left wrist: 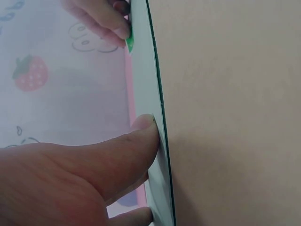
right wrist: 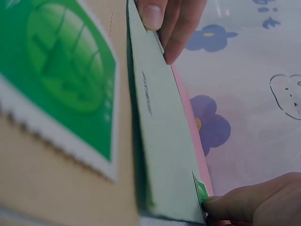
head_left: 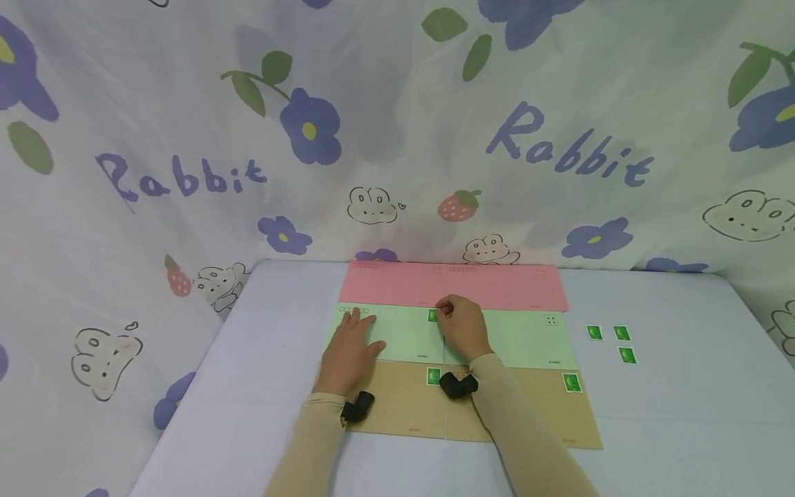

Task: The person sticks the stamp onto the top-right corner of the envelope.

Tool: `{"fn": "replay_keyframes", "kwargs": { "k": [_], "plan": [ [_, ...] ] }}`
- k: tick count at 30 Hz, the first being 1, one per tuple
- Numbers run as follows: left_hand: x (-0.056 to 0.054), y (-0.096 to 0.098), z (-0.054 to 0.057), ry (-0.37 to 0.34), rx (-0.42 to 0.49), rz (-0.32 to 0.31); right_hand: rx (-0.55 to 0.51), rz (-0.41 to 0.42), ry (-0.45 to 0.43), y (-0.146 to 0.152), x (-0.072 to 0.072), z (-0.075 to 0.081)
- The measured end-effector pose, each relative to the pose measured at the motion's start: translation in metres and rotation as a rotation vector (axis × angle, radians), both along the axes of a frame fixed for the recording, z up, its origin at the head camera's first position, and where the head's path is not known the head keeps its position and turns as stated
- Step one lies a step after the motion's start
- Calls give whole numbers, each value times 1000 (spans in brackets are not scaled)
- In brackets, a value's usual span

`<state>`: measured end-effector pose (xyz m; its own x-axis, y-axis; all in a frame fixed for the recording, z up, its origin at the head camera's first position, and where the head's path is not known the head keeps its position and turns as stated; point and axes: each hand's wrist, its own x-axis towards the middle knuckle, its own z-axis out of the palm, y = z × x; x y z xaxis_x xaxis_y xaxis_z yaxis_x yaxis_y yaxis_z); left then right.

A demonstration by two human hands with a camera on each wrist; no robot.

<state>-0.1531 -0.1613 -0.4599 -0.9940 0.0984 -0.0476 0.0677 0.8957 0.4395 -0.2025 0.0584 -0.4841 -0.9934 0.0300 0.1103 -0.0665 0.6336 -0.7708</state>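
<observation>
My left hand [head_left: 346,353] rests on the left green envelope [head_left: 404,339], its fingers spread and the thumb apart from them. In the left wrist view, the left thumb [left wrist: 134,143] lies on the green paper. At that envelope's top right corner, my right hand [head_left: 466,328] pinches a green stamp [head_left: 432,315] by its edge between thumb and fingers. The right wrist view shows this stamp [right wrist: 201,192] at the envelope's corner, partly hidden by the thumb. The right forearm crosses the right green envelope [head_left: 528,339], which bears a small printed square.
Below lie two brown envelopes, the left one [head_left: 397,404] and the right one [head_left: 534,414], each with a green stamp at its top right. Two pink envelopes [head_left: 397,284] lie behind. Three loose stamps [head_left: 622,333] lie on the white table [head_left: 671,386] at right. A patterned curtain [head_left: 404,124] hangs behind.
</observation>
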Motion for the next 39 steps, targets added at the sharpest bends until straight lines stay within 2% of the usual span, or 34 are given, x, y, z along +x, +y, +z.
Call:
{"fn": "replay_keyframes", "kwargs": {
  "k": [25,39],
  "plan": [
    [-3,0,1,-26,7,9,12,25,27,0,-1,3],
    [-2,1,3,-25,1,17,-2,28,6,1,-1,2]
  ]
}}
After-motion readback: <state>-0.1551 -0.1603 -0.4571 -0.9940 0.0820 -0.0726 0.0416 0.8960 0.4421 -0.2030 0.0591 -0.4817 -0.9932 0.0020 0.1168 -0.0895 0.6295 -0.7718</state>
